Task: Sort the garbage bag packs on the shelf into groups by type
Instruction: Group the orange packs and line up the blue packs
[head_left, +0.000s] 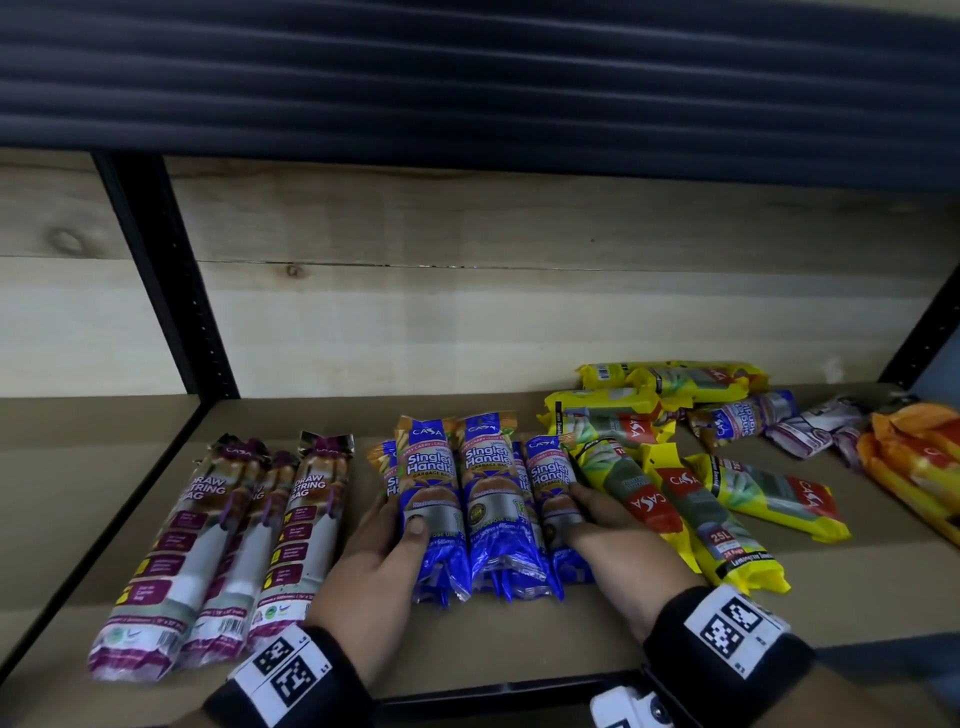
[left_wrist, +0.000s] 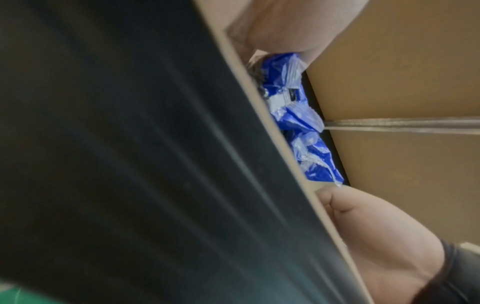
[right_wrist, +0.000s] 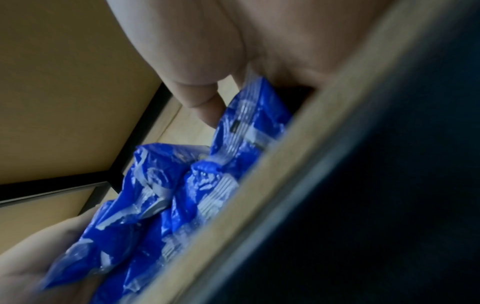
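Bare shelf (head_left: 363, 415) board runs open from 9 to 1 o'clock behind the packs, and along the front edge at 6 o'clock. Passage at 8 o'clock blocked by drawstring packs (head_left: 223, 545); centre filled by blue packs (head_left: 488, 499) with both hands against them. From 2 to 4 o'clock, yellow packs (head_left: 701, 488) and orange packs (head_left: 919, 457) crowd the board; black upright (head_left: 171, 280) bounds 10 o'clock.

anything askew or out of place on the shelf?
Yes. The yellow packs lie scattered at mixed angles, some overlapping, and a purple-white pack sits among them. The drawstring packs and blue packs are lined up.
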